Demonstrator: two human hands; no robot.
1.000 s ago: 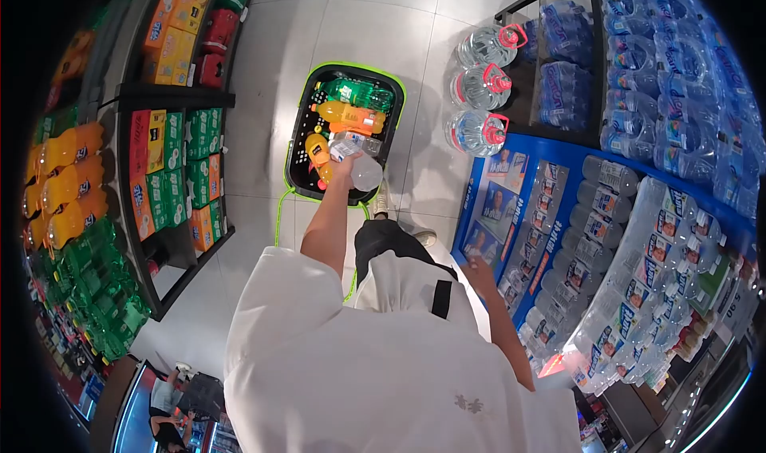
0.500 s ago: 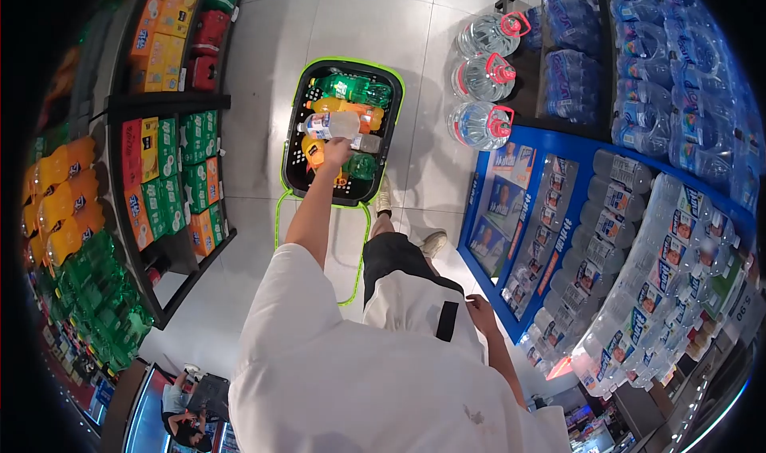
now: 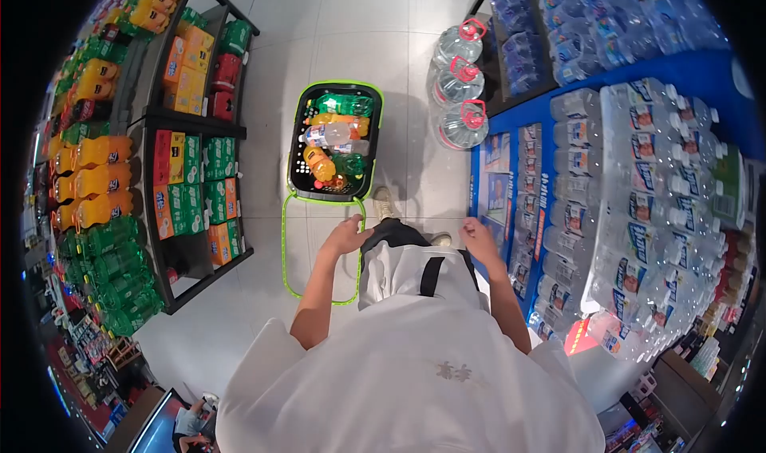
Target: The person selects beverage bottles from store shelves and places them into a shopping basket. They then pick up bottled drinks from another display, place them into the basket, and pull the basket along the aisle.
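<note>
A black basket [image 3: 295, 178] with a bright green rim stands on the floor in front of me. In it lie green soda bottles [image 3: 343, 104], orange drink bottles [image 3: 321, 166] and a clear bottle with a pale label [image 3: 325, 135]. The basket's green handle [image 3: 285, 249] is folded down towards me. My left hand [image 3: 345, 235] hovers over the handle's right side, apart from the bottles; it is empty, with its fingers apart. On the other side of my body, my right hand [image 3: 478, 241] hangs with loosely bent fingers, holding nothing visible.
Shelves on the left hold boxed drinks [image 3: 179, 205] and packs of orange bottles [image 3: 96, 181] and green bottles [image 3: 112, 277]. Large water jugs [image 3: 463, 126] with red handles stand at the right, beside a blue rack [image 3: 538, 253] of bottled water. My shoes [image 3: 384, 204] are close to the basket.
My left hand has let go of the clear bottle in the basket and drawn back towards my body. My right hand has come forward. The view has shifted.
</note>
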